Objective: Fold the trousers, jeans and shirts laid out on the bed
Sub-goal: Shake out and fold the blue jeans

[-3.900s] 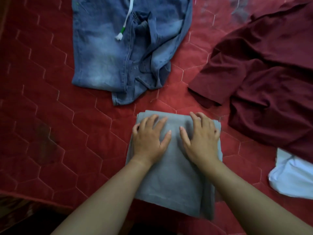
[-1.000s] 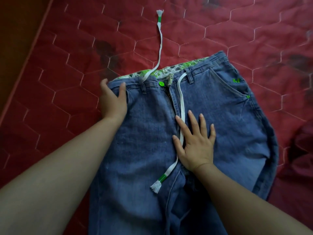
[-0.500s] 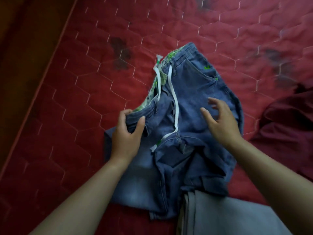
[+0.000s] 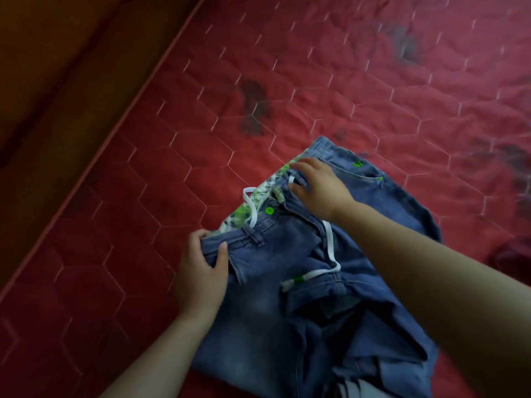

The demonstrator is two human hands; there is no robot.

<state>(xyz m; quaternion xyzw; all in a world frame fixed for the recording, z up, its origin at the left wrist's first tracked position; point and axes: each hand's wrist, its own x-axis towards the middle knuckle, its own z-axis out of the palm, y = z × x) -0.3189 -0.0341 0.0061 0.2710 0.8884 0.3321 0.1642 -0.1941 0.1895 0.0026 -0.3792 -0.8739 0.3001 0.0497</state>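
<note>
Jeans [image 4: 275, 326] lie bunched on the red bed [image 4: 172, 168], lower centre-right of frame. Left hand [image 4: 201, 277] grips the waistband [image 4: 244, 242] corner; right hand [image 4: 319, 188] pinches the waistband beyond the green button [image 4: 269, 210]. Judged step: squaring up. Next: pull waistband taut, halves aligned.

Your bed [image 4: 344, 67] wears a red quilted cover stitched in hexagons, with dark stains [image 4: 254, 107] scattered across it. Its piped edge runs diagonally from top centre to lower left, with a brown surface [image 4: 57, 67] beyond it, possibly wood. The blue jeans [image 4: 258, 326] lie rumpled on the cover, waistband toward the far side. A grey folded garment [image 4: 362, 390] peeks out at their near edge. A maroon garment [image 4: 514, 254] lies at your right.
</note>
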